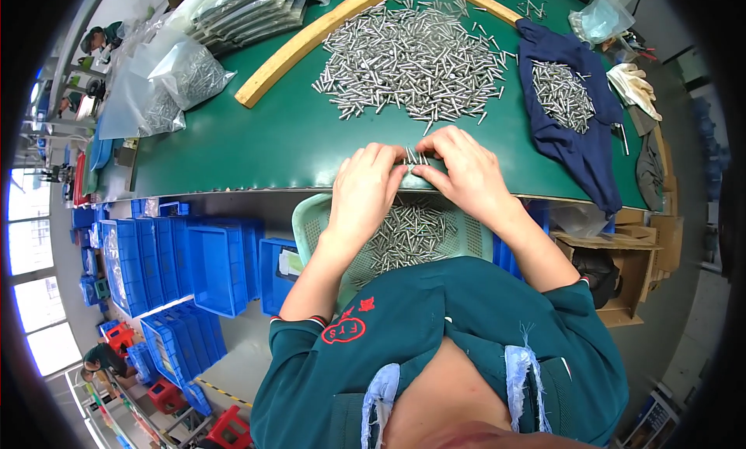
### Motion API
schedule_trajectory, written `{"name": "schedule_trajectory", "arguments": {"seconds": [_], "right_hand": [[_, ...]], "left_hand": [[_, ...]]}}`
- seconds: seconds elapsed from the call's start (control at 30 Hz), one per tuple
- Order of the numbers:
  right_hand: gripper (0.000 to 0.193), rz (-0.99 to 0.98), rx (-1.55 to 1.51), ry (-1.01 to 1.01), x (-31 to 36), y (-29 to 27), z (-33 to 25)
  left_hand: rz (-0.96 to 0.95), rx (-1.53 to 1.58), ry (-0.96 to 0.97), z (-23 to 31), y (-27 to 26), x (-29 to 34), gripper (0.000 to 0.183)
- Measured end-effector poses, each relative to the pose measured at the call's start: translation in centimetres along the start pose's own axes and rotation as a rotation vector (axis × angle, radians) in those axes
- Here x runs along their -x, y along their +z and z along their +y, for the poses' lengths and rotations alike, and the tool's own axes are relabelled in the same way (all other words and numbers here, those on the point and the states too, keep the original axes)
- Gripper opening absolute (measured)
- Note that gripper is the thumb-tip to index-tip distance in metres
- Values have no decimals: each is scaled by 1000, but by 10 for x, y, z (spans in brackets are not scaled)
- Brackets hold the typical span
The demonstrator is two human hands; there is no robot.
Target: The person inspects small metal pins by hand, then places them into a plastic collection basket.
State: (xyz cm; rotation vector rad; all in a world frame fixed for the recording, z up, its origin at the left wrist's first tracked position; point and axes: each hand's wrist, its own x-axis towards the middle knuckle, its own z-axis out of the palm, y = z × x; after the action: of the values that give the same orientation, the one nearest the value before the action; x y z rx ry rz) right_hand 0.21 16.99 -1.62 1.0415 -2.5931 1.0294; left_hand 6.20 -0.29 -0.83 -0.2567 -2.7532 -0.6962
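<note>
At the front edge of the green table (272,150), my left hand (364,191) and my right hand (468,171) face each other with curled fingers. Between their fingertips and thumbs is a short row of several small metal pins (415,157), standing side by side and slightly tilted. A large heap of loose metal pins (420,60) lies just beyond my hands. Below the table edge, under my wrists, a pale green plastic basket (308,216) holds many more such pins (410,233). My forearms cover part of its rim.
Wooden strips (299,48) border the heap at the back. A navy cloth (536,134) with a smaller pile of pins (561,96) lies at right, near white gloves (633,87). Clear bags of parts (190,76) sit at left. Blue crates (221,266) stand below.
</note>
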Motion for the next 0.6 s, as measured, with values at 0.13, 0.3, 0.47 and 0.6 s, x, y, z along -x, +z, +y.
{"name": "schedule_trajectory", "arguments": {"seconds": [0.13,0.3,0.47,0.6], "right_hand": [[22,-71,23,-59,-5,1,-4],[20,-43,116,-139,-8,8,0],[15,-49,141,-163,-5,1,6],[12,-9,123,-191,3,-7,13]], "left_hand": [[31,114,-62,-5,2,8,16],[10,413,-232,7,-5,21,13],[-438,1346,-521,10,9,39,22],[-516,1548,-775,12,17,35,34]]}}
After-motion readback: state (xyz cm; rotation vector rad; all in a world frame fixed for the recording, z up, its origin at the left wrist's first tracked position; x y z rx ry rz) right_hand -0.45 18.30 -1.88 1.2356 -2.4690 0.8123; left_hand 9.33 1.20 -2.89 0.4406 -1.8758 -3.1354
